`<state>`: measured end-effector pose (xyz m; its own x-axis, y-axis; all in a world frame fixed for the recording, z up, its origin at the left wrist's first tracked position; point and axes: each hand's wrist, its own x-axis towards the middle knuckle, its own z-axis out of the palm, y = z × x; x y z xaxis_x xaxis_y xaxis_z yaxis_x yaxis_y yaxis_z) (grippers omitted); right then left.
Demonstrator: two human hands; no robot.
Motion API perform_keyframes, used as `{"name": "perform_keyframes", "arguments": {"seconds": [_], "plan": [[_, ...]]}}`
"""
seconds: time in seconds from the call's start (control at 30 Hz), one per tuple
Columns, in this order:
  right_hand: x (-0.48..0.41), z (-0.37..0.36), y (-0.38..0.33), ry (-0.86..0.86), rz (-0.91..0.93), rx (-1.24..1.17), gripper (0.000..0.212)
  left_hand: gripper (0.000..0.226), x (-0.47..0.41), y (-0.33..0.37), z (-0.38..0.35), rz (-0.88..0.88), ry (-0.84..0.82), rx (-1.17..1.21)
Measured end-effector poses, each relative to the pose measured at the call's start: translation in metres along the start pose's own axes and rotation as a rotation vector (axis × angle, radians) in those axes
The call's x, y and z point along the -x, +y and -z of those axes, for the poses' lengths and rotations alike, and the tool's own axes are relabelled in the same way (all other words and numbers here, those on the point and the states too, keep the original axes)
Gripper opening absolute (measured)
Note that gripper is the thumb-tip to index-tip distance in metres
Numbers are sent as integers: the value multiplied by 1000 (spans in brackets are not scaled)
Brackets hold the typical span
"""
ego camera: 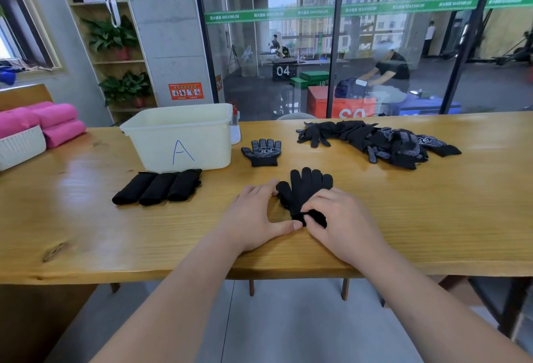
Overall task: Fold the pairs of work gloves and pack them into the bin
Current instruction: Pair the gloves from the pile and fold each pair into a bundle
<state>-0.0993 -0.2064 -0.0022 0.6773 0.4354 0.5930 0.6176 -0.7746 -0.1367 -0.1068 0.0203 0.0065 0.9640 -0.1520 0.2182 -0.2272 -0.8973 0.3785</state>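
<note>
The long wooden table [418, 218] is carrying plenty. A cream bin [178, 137] marked A is sitting left of centre, with three rolled gloves [157, 186] lying side by side just in front of it. Right of the bin, a dotted glove [262, 152] is lying flat. Farther right, a loose pile of gloves [375, 143] is sprawling. Near the front edge, a black glove [308, 189] is lying, fingers pointing away. Far left, a white basket [21, 146] and pink rolls [57, 123] are sitting.

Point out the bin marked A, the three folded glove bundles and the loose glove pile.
bin marked A [210, 146]: head view, front wall right of the letter.
folded glove bundles [158, 188]: head view, on the middle bundle.
loose glove pile [383, 143]: head view, middle of the heap.
</note>
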Motion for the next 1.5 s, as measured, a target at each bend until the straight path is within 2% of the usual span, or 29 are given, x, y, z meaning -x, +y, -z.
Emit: {"name": "perform_keyframes", "arguments": {"seconds": [0.2, 0.33, 0.43, 0.57, 0.67, 0.77, 0.93, 1.03, 1.1, 1.23, 1.5], "plan": [[0, 0, -1, -14, -8, 14, 17, 105, -2, -5, -4, -31, 13, -33], [1, 1, -2, -2, -40, 9, 33, 96, -2, -7, -4, -52, 0, -46], [0, 2, -2, -26, -86, -9, 33, 89, -2, -6, -3, -32, -11, -18], [-11, -3, 5, -219, -154, -55, 39, 81, -6, -4, -2, 4, -6, -37], [-29, -4, 15, -354, -279, -131, 53, 84, -7, -3, -3, -11, -12, -104], [-54, -4, 21, -435, -350, -40, 63, 85, -7, -3, -3, -13, 0, -100], [-83, -12, 14, -651, -290, 90, 70, 87, -6, -5, -3, -25, 12, -98], [-95, -19, 12, -595, -354, 204, 68, 86, -6, -6, -4, -30, 18, -84], [-102, -25, 9, -554, -334, 213, 69, 84, -7, -7, -4, -34, 31, -72], [-107, -49, 12, -657, -325, 180, 80, 76, -9, -10, -7, -22, 66, -51], [-116, -64, 25, -646, -364, 202, 87, 68, -11, -15, -9, -38, 94, -45]]}}
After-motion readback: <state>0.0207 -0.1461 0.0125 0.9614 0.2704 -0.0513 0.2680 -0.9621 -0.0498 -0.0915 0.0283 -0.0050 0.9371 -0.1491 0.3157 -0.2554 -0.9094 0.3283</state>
